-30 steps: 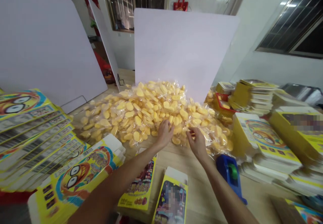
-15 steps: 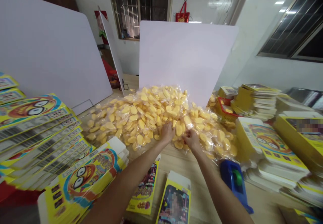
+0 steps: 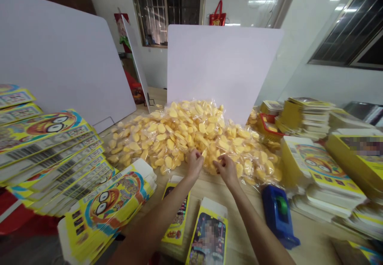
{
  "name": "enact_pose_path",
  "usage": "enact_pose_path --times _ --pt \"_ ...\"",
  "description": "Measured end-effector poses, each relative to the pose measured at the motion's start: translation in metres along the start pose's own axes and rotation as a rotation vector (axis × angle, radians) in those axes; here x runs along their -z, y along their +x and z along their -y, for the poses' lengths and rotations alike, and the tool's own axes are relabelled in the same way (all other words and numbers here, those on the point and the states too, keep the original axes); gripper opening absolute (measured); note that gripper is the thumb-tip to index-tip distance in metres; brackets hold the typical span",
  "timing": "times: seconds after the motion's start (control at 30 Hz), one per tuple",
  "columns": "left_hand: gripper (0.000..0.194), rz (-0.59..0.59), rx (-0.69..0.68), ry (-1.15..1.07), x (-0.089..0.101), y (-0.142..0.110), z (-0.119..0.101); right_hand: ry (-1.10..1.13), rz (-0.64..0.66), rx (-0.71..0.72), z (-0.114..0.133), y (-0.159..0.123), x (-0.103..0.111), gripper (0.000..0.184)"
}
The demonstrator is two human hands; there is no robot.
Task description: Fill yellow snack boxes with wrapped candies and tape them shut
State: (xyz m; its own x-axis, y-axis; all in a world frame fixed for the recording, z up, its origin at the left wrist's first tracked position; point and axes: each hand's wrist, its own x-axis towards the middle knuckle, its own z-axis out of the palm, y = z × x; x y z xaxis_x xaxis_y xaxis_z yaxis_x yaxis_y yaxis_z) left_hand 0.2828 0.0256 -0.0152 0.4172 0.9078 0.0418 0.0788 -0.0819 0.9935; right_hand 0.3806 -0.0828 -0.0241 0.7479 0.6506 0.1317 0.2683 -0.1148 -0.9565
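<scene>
A broad heap of clear plastic bags holding flat, oval yellow pieces (image 3: 167, 137) lies across the middle of the table. At its front edge, my left hand (image 3: 195, 164) has its fingers closed at a clear bag with a yellow piece at the fingertips. Just to the right, my right hand (image 3: 228, 170) reaches to the same front edge with curled fingers. What lies between those fingertips is too small to make out. Below my forearms are two printed yellow boxes, one partly under my left arm (image 3: 176, 229) and another (image 3: 208, 233) between the arms.
Stacked flat yellow cartons (image 3: 54, 153) fan out at left, with another carton pile (image 3: 110, 205) before them. A blue tape dispenser (image 3: 278, 217) stands right of my right arm. More carton stacks (image 3: 320, 169) and a red basket (image 3: 267, 125) are at right. A white board (image 3: 221, 69) stands behind the heap.
Both hands have drawn back slightly toward me from the bags, and the right fingers have lifted a little. The view has shifted slightly.
</scene>
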Motion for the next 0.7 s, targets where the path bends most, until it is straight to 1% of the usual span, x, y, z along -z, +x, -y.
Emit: enact_pose_path --times 0.07,0.1,0.17,0.23,0.3,0.37,0.43,0.5,0.57,0.6,0.67,0.7 --pt "0.012 0.033 0.091 -0.160 -0.003 -0.012 0.002 0.206 0.078 -0.066 0.001 -0.012 -0.003 0.028" --pt "0.014 0.062 0.136 -0.236 -0.004 -0.018 0.002 0.270 0.098 -0.096 0.001 -0.018 -0.003 0.028" --pt "0.020 0.126 0.206 -0.364 -0.006 -0.029 0.000 0.312 0.102 -0.131 -0.001 -0.027 -0.001 0.028" --pt "0.025 0.176 0.252 -0.449 -0.007 -0.037 -0.003 0.278 0.082 -0.134 -0.004 -0.035 0.002 0.033" --pt "0.026 0.203 0.277 -0.498 -0.008 -0.043 -0.006 0.213 0.066 -0.098 -0.009 -0.039 0.004 0.041" --pt "0.025 0.207 0.282 -0.528 -0.010 -0.047 -0.008 0.118 0.027 -0.024 -0.014 -0.041 0.005 0.053" --pt "0.025 0.192 0.272 -0.549 -0.012 -0.050 -0.010 0.001 -0.032 0.076 -0.020 -0.042 0.005 0.056" --pt "0.027 0.188 0.271 -0.558 -0.015 -0.053 -0.009 -0.135 -0.070 0.178 -0.025 -0.044 0.004 0.046" --pt "0.033 0.212 0.291 -0.560 -0.015 -0.055 -0.006 -0.262 -0.090 0.261 -0.028 -0.047 0.005 0.028" --pt "0.038 0.224 0.308 -0.554 -0.015 -0.056 -0.004 -0.316 -0.119 0.296 -0.029 -0.049 0.006 0.021" --pt "0.048 0.206 0.321 -0.509 -0.012 -0.055 0.002 -0.360 -0.209 0.345 -0.028 -0.053 0.010 0.014" --pt "0.051 0.169 0.309 -0.477 -0.010 -0.054 0.005 -0.332 -0.250 0.346 -0.028 -0.055 0.013 0.015"
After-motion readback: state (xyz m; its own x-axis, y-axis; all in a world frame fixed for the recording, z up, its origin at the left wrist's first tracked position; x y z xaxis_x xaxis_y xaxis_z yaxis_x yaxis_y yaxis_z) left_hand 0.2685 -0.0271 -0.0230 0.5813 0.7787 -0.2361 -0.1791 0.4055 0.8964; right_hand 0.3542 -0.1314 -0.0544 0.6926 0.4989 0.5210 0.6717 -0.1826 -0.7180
